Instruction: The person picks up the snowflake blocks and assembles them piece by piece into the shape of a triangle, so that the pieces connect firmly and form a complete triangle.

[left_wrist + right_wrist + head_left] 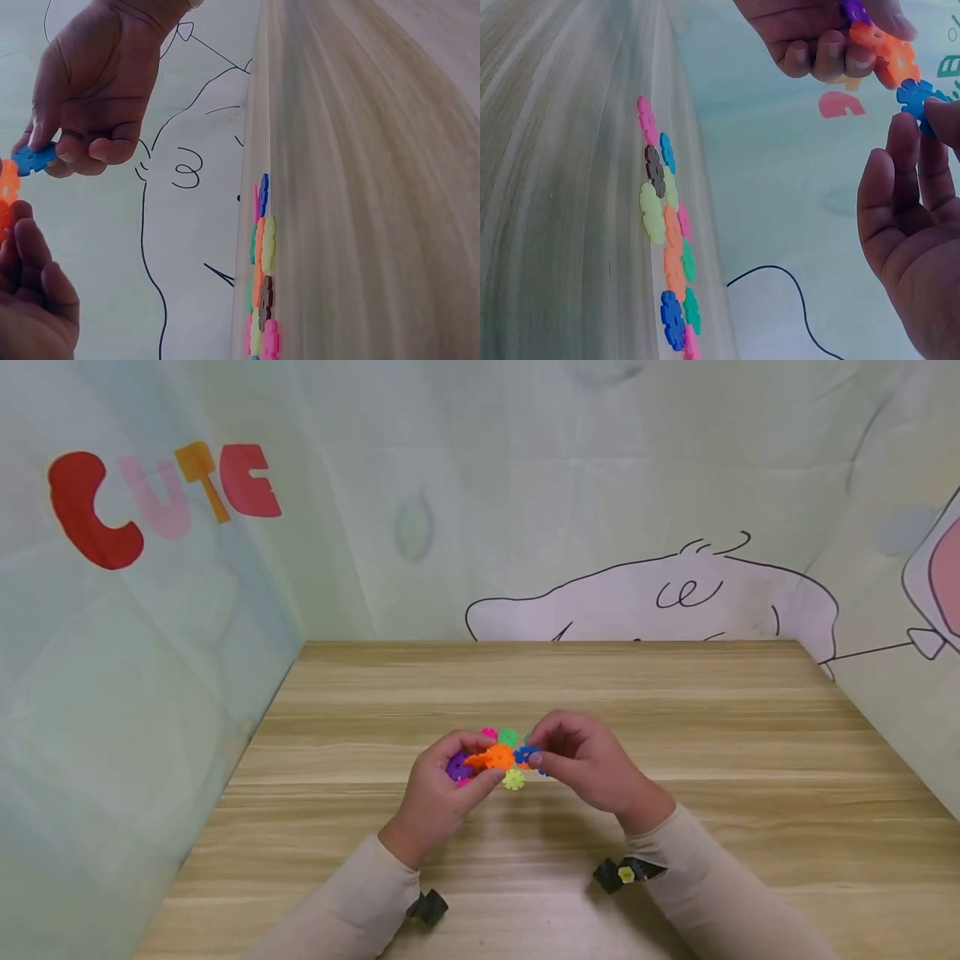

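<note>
Above the table my left hand point(442, 789) holds a small chain of notched plastic discs, with an orange disc point(499, 757) at its front end and a purple disc point(458, 767) near the palm. My right hand point(596, 768) pinches a blue notched disc point(525, 754) between thumb and forefinger. In the right wrist view the blue disc point(919, 101) meets the edge of the orange disc point(901, 64); how deeply the notches engage cannot be told. My left fingers partly cover the orange and purple pieces.
Several loose notched discs lie on the wooden table point(337, 710) below the hands, among them a yellow-green disc point(513, 779), a green disc point(507, 737) and a brown disc point(654, 171). A printed cloth wall point(390, 527) stands behind the table and along its left side.
</note>
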Demonstrator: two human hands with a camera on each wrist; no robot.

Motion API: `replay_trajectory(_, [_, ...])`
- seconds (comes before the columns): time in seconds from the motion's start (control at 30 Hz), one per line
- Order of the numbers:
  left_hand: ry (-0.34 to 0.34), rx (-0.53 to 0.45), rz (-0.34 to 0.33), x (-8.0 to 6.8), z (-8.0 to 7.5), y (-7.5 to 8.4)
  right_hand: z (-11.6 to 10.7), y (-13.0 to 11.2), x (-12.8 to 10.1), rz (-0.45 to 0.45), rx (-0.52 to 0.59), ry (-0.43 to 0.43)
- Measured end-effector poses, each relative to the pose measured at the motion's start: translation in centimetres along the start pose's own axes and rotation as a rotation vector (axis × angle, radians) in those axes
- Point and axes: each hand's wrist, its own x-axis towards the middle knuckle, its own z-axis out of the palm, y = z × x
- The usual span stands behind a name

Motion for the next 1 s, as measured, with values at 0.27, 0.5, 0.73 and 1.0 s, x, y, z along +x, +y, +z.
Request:
replay_trajectory(0.27, [-0.036, -0.035, -0.037, 0.3, 0.1, 0.3, 0.1, -0.6, -0.3, -0.025, -0.012, 0.018])
replay_trajectory(0.5, [-0.053, -0.019, -0.024, 0.4, -0.3, 0.8, 0.2, -1.1, -0.3, -0.023, -0.025, 0.022])
replay_trajectory(0.73, [-0.081, -0.02, -0.032, 0.9, -0.1, 1.1, 0.1, -1.3, -0.5, -0.025, -0.042, 0.046])
replay_trajectory(1.0, [-0.104, -0.038, -0.011, 0.7, -0.1, 0.7, 0.6, -1.3, -0.3, -0.031, -0.048, 0.054])
